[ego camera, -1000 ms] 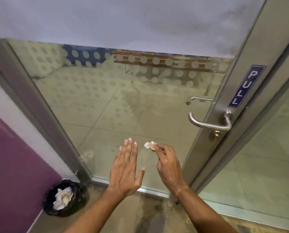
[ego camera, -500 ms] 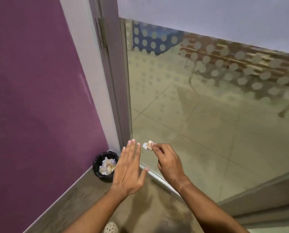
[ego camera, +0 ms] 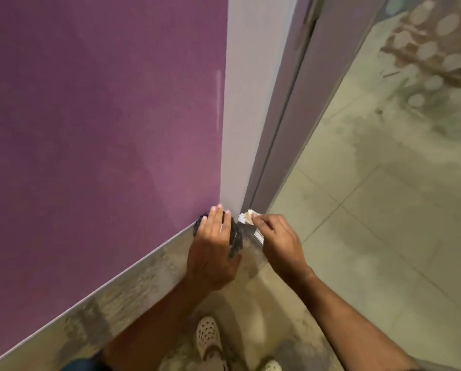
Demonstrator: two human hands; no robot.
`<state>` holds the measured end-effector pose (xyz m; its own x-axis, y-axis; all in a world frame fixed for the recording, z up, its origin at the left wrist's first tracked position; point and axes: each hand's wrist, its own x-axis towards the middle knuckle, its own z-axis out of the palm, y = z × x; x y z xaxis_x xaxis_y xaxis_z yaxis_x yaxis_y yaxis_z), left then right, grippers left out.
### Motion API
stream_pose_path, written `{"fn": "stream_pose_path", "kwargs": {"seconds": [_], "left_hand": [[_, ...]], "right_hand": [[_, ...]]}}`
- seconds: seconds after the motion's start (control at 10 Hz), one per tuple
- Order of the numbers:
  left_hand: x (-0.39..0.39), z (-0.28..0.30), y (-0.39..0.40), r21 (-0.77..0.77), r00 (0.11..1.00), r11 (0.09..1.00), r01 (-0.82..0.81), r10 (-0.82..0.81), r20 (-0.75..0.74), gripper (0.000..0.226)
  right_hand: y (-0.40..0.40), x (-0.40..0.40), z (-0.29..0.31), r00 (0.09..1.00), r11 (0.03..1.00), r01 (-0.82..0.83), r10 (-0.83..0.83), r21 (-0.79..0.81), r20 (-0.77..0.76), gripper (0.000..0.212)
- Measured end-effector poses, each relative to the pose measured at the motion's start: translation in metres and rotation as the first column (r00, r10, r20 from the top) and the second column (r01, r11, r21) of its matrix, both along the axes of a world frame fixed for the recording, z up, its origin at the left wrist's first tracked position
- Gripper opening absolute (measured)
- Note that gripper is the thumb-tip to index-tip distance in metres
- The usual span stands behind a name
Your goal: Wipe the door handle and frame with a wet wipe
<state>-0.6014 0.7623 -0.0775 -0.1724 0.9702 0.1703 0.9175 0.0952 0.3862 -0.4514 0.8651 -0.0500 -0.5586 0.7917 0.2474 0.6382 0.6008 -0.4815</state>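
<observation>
Pinching a crumpled wet wipe [ego camera: 246, 217] between thumb and forefinger tips, the right hand [ego camera: 277, 239] holds it just beyond the fingertips, at the foot of the grey door frame [ego camera: 285, 124]; remaining fingers curled, forearm reaching in from lower right. Left hand [ego camera: 213, 250]: flat, fingers straight and together, holding nothing, held over a black bin [ego camera: 236, 236] that it mostly hides. Purple wall [ego camera: 103, 116] to the left; frosted-dot glass door [ego camera: 411, 103] to the right. Pale perforated shoe [ego camera: 209, 338] on mottled floor [ego camera: 143, 290] below.
</observation>
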Motion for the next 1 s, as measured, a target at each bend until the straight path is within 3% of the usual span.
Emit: {"fn": "stream_pose_path", "kwargs": {"seconds": [0.1,0.2,0.4,0.5,0.6,0.7,1.0], "left_hand": [[-0.021,-0.02,-0.01,-0.067,0.998,0.996,-0.065,0.066,0.015,0.08],[-0.033,-0.037,-0.013,-0.193,0.99,0.972,-0.133,0.139,0.018,0.088],[-0.06,-0.069,-0.011,-0.278,0.957,0.925,-0.258,0.284,0.058,0.093],[-0.075,-0.083,-0.001,-0.378,0.943,0.873,-0.308,0.332,-0.003,0.094],[-0.082,-0.092,0.005,-0.408,0.939,0.85,-0.333,0.338,-0.061,0.094],[-0.089,-0.096,0.016,-0.409,0.934,0.844,-0.348,0.35,-0.073,0.094],[-0.102,-0.089,0.051,-0.438,0.956,0.851,-0.289,0.284,-0.079,0.089]], "right_hand": [[0.005,-0.025,-0.028,0.997,0.996,-0.079,0.08,-0.049,0.023,0.025],[0.012,-0.041,-0.056,0.982,0.991,-0.132,0.131,-0.001,0.138,0.021],[0.041,-0.078,-0.116,0.959,0.985,-0.169,0.174,-0.042,0.223,0.014],[0.067,-0.103,-0.131,0.963,0.974,-0.193,0.212,-0.123,0.169,0.014],[0.083,-0.118,-0.148,0.923,0.944,-0.318,0.329,-0.085,0.2,0.048],[0.104,-0.131,-0.163,0.912,0.939,-0.324,0.342,-0.113,0.228,0.059],[0.125,-0.129,-0.16,0.951,0.964,-0.25,0.261,-0.089,0.166,0.046]]}}
